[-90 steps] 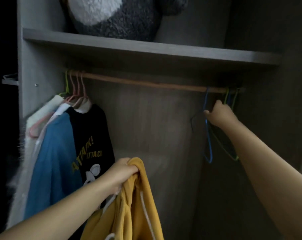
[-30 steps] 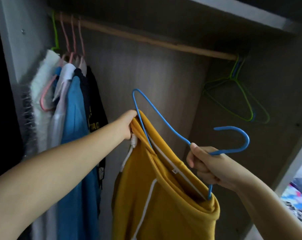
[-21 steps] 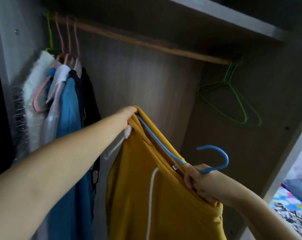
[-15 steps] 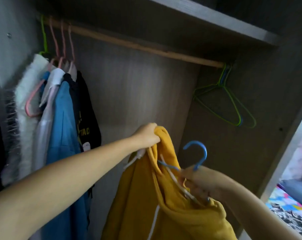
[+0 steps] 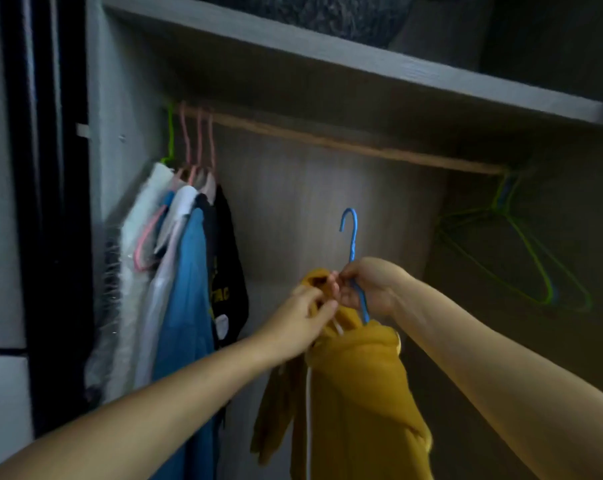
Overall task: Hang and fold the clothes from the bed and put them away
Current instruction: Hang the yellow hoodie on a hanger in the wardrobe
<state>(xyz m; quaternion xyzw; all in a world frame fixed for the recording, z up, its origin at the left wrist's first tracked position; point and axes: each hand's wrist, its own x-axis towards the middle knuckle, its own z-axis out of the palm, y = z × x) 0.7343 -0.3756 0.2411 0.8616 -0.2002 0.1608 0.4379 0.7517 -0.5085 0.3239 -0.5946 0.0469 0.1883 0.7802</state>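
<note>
Upright, the blue hanger (image 5: pixel 353 261) hooks upward in the right hand (image 5: pixel 369 289).

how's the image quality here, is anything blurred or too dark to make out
Head view: dim and soft overall; the left hand and right hand are smeared by motion where they meet at the neck of the yellow garment, so the exact grip is unclear. The blue hanger hook reads sharply. The green hangers sit in deep shadow on the right; wide-angle bending tilts the shelf.
</note>
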